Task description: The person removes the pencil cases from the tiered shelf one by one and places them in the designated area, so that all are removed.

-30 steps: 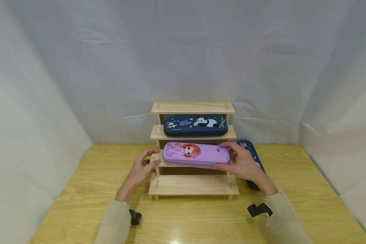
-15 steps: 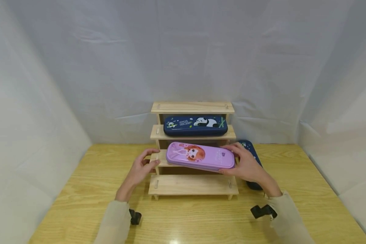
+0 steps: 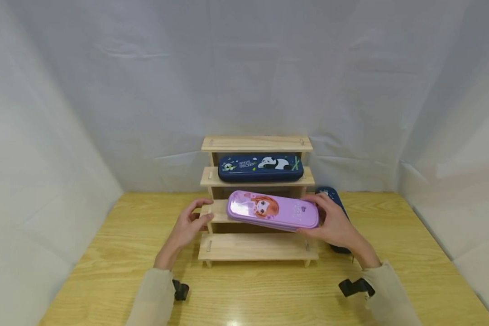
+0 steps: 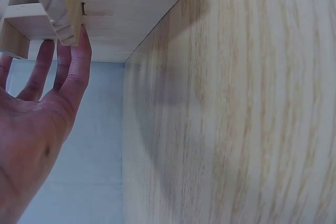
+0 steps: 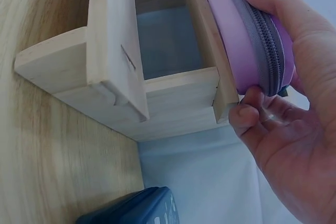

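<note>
Where the near side of the table (image 3: 269,294) begins, two pale sleeves (image 3: 148,299) reach toward a four-step wooden stand (image 5: 181,95). First feature: its bottom board (image 3: 258,247), running crosswise to the person. Just beyond, the hands, well apart. Left hand (image 3: 187,225): thumb and fingers pinching the left end of the second board up (image 3: 219,212). Right hand (image 3: 333,222): gripping the right end of a purple case (image 3: 283,213), thumb at its zip (image 5: 268,45). The case lies over that second board, between the hands, long axis roughly along the step but slanted, right end nearer the person and, from above, jutting past the board's end. Whether it rests on the wood, I cannot tell. Right hand plainly the nearer; a stretch of board parts the left hand from the case. That slant against the step's front edge looks the thing any shift hinges on. Room for moving: toward the person, over the lower board; rightward, a dark blue case (image 5: 149,208) sits on the table. Farther off, a panda case (image 3: 261,168) on the step above, then top board (image 3: 256,144), pale backdrop (image 3: 261,81).
</note>
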The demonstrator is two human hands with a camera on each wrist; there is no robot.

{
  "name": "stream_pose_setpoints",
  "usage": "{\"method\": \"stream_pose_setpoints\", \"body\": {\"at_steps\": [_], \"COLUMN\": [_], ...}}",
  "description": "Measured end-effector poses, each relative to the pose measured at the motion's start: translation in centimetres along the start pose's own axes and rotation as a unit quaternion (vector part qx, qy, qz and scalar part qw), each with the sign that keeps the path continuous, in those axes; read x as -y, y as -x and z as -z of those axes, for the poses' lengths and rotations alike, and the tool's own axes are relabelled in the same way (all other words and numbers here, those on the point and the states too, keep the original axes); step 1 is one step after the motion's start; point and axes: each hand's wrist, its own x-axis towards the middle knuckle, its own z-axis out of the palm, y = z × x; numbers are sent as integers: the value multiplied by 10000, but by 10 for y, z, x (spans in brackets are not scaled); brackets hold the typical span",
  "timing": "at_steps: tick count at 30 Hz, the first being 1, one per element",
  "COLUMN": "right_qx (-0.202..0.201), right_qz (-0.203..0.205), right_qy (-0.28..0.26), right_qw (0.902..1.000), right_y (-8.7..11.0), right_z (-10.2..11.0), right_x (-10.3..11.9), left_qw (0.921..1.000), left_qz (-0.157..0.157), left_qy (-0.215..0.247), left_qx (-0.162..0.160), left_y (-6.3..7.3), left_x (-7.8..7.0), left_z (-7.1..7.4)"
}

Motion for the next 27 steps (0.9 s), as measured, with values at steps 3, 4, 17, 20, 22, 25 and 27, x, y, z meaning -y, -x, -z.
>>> {"method": "stream_pose_setpoints", "body": {"at_steps": [3, 4, 17, 20, 22, 25, 27], "right_qx": [-12, -13, 94, 78, 84, 143, 168], "right_qz": [-2, -2, -175, -278, -388, -540, -596], "right_qy": [-67, -107, -427, -376, -307, -346, -378], "right_qw": [10000, 9999, 9989, 9989, 9987, 9978, 9974], "right_y": [3, 3, 17, 20, 23, 25, 28], "right_z": [0, 1, 9, 10, 12, 14, 15], "right_x": [-2, -3, -10, -12, -11, -12, -13], "left_qw": [10000, 10000, 10000, 10000, 10000, 10000, 10000], "left_qz": [6, 10, 7, 12, 28, 37, 38], "left_qy": [23, 28, 62, 18, 8, -3, 2], "left_qx": [1, 2, 13, 27, 33, 32, 37], "left_y": [0, 0, 0, 0, 0, 1, 1], "left_x": [0, 0, -1, -1, -1, -2, -2], "left_z": [0, 0, 0, 0, 0, 0, 0]}}
